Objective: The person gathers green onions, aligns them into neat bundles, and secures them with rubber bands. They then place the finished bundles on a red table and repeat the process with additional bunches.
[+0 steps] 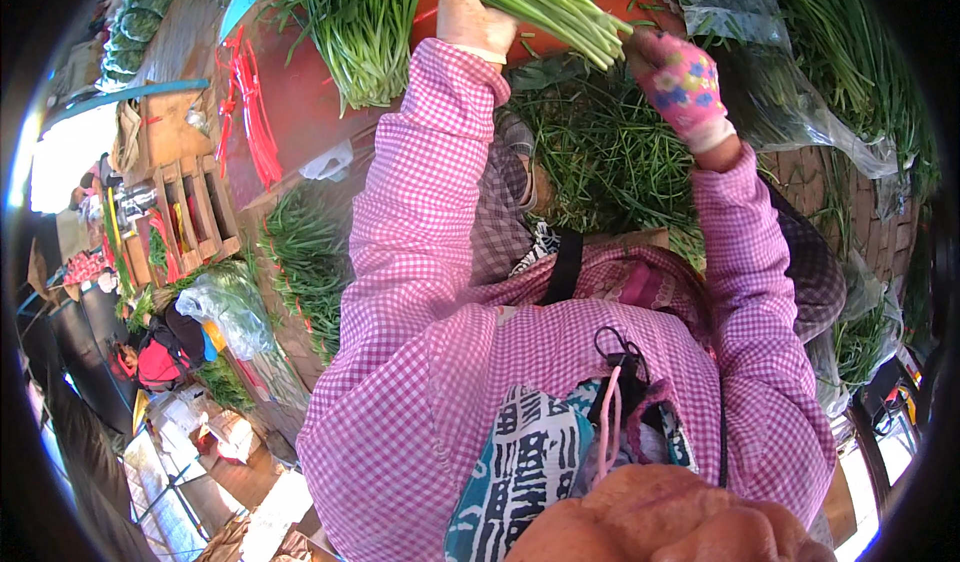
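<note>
My left hand (474, 18), bare at the fingers with a pale cuff at the wrist, grips a bunch of long green chives (547, 6) near the top of the view. The leaves trail off to the left, and the pale cut ends point right. My right hand (679, 85) wears a pink flowered glove. Its curled fingertips pinch at the stalk ends. Below the bunch is a red board (442, 18), with snipped bits scattered on it. Another bundle of chives (360, 51) lies on the left part of that surface.
Loose green trimmings (607, 153) heap up below the board. Red ties (251, 111) hang at the left. Long chives (832, 44) and clear plastic (810, 123) lie at the right. Tied bundles (304, 254) and a wooden crate (195, 213) stand left. A person (161, 355) is farther off.
</note>
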Tool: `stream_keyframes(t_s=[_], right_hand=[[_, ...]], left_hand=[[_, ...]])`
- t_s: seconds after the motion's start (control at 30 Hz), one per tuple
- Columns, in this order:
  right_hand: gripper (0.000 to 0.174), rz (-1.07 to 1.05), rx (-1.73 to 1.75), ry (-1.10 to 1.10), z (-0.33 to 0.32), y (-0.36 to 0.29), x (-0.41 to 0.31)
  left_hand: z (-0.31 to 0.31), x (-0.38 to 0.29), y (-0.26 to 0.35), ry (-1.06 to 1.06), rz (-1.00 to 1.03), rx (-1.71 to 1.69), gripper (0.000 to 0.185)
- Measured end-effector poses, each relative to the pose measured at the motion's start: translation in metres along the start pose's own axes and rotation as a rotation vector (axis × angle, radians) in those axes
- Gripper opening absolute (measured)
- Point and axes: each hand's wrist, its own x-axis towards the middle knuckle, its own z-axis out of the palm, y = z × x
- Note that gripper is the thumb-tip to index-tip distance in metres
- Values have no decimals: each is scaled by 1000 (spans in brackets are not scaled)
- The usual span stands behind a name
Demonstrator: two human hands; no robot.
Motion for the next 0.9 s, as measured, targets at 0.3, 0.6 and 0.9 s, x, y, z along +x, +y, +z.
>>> stream_keyframes(t_s=[0.3, 0.6, 0.9], right_hand=[[34, -70, 125, 253, -5, 2, 7], [14, 112, -150, -293, 30, 11, -38], [26, 44, 319, 75, -23, 9, 21]], left_hand=[[2, 1, -8, 15, -91, 68, 18], [7, -15, -18, 23, -87, 104, 19], [8, -30, -26, -206, -271, 187, 35]])
